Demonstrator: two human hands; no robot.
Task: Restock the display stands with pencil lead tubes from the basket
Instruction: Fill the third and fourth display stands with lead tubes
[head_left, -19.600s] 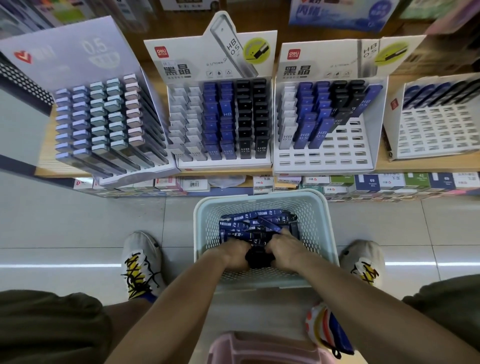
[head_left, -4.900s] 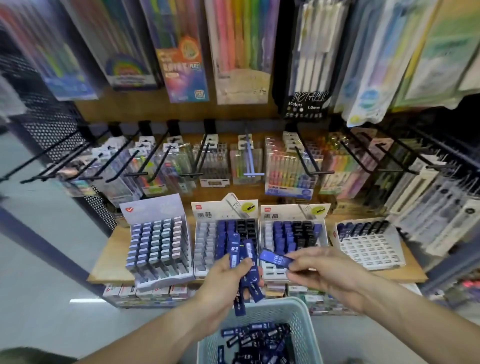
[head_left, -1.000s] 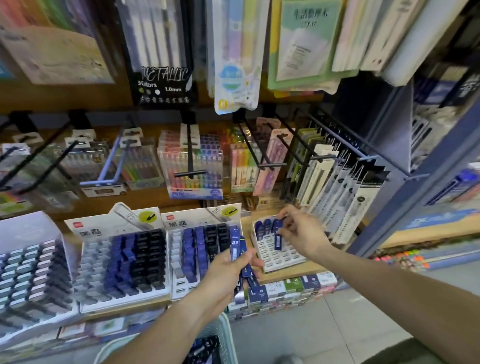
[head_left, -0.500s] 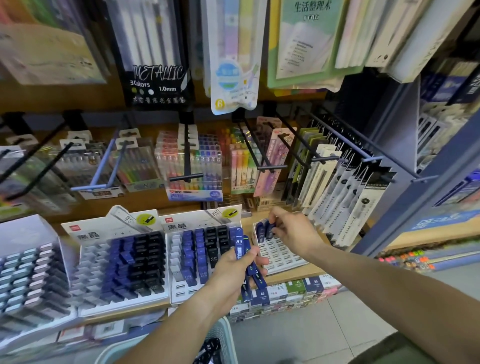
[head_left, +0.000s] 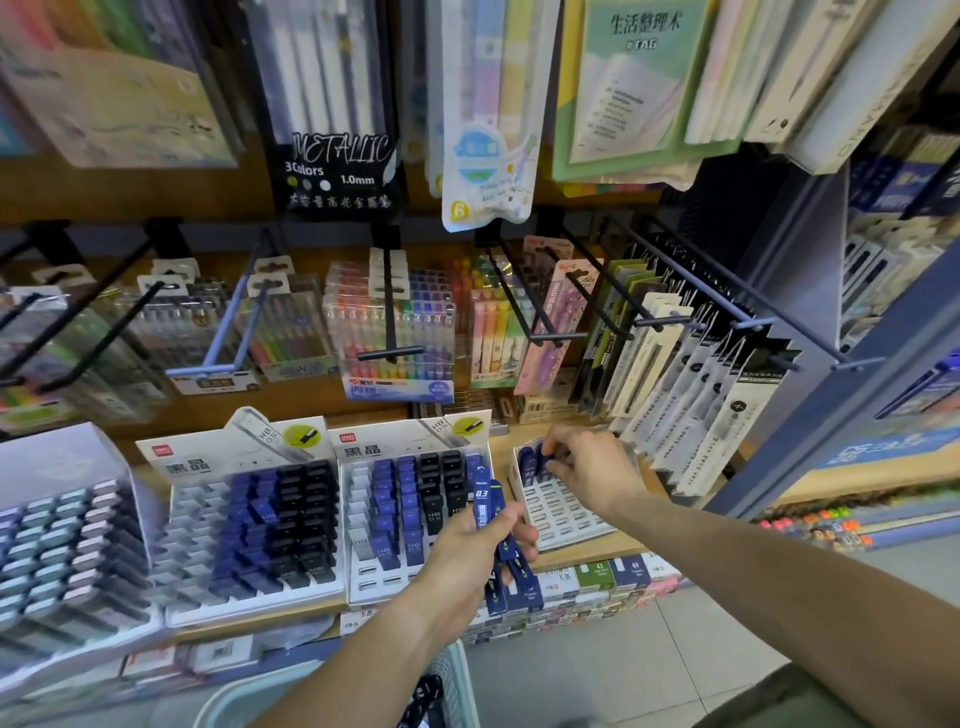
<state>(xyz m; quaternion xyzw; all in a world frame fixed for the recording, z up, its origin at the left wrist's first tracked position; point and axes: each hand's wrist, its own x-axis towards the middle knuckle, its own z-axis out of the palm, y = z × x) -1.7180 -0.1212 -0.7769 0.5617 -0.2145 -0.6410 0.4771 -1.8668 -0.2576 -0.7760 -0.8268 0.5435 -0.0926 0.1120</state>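
The basket (head_left: 457, 691) sits nearest, at the bottom edge below the left forearm, with a few dark tubes just visible inside it. Above the basket, the left hand (head_left: 467, 561) is curled round a bundle of blue tubes (head_left: 493, 530); one marked 0.3 stands upright out of the top of the fist and others poke out below it. This hand hangs in front of the lower right corner of the middle stand (head_left: 363, 577), a white slotted tray on the wooden shelf (head_left: 571, 558) holding blue and black tubes in its upper rows, with bare slots along the bottom.

Left of the middle stand is a second stand (head_left: 249, 525) of the same make, well filled with blue and black tubes, and further left a third stand (head_left: 62, 551) with pale-capped tubes, blurred.

Right of the middle stand lies a small stand (head_left: 558, 512), mostly bare white slots. The right hand (head_left: 592, 467) reaches over its far end, fingers pinching a blue tube (head_left: 543, 457) at the top row, beside another blue tube already seated there.

Behind the stands, pen packs (head_left: 395, 332) hang on black hooks, and larger packets (head_left: 332, 104) hang above them.
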